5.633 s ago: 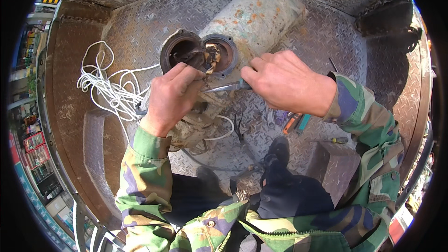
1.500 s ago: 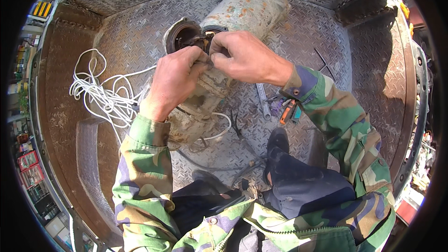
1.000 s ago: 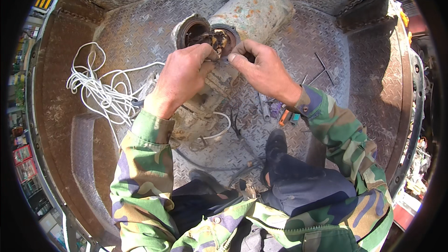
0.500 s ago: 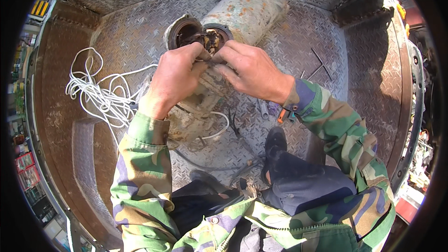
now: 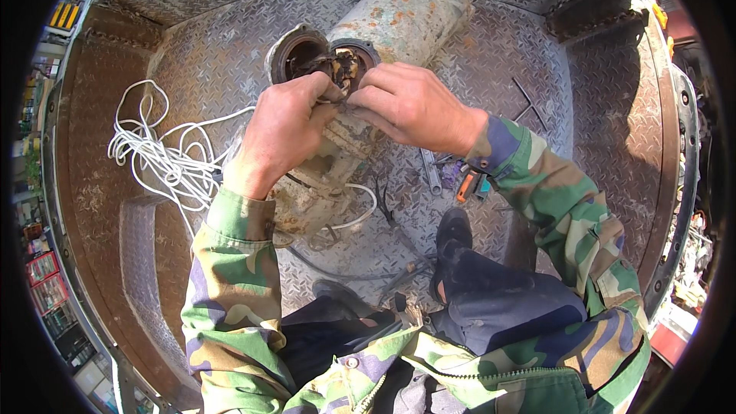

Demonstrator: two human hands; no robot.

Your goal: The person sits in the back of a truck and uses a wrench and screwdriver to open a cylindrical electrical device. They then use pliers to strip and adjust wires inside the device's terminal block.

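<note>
A large, dirty pump or motor with a pale, rust-spotted cylinder [image 5: 406, 11] lies on the metal floor. Its round housing [image 5: 373, 52] is open, showing dark and yellowish wires [image 5: 346, 69] inside. Beside that opening, on the left, stands a second round, hollow rim [image 5: 285, 52]. My left hand [image 5: 285, 126] is at the near side of the openings, thumb and fingers pinched together. Facing it, my right hand [image 5: 418, 107] is closed too, its fingertips almost meeting the left ones. What the fingertips grip is small, dark and mostly hidden by the fingers.
A tangled white rope or cable [image 5: 172, 165] lies at the left. Right of the pump are a metal tube [image 5: 431, 172], an orange-handled tool [image 5: 465, 185] and a T-shaped bar [image 5: 529, 100]. A dark cable [image 5: 345, 275] runs near my feet. Steel walls [image 5: 613, 107] surround the floor.
My right hand and forearm have shifted slightly upward, uncovering more of the metal tube and the orange-handled tool. The left hand stays nearly in place, still pinched.
</note>
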